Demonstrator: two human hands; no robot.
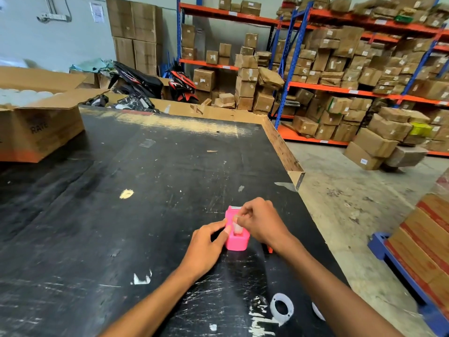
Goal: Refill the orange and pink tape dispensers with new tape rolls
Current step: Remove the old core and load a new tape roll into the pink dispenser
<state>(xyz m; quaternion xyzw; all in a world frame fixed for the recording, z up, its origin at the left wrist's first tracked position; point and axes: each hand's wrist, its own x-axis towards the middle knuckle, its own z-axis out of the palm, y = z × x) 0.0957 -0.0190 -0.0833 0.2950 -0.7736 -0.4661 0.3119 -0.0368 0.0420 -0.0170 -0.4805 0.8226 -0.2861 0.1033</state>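
The pink tape dispenser (237, 242) stands on the black table (121, 227), near its right side. My left hand (206, 246) steadies it, thumb and fingers pressed on its left face. My right hand (261, 221) pinches the strip of clear tape (237, 227) that rises from the roll inside the dispenser. A small piece of orange (270, 249), perhaps the orange dispenser, peeks out under my right wrist; the rest is hidden. A white tape roll (281, 308) lies flat near the table's front edge, and another white roll (318, 311) shows partly behind my right forearm.
An open cardboard box (41, 127) with white rolls sits at the table's far left. The table's right edge (284, 147) drops to a concrete floor. Shelving stacked with cartons (340, 69) fills the back. Stacked boxes on a blue pallet (425, 251) stand at the right.
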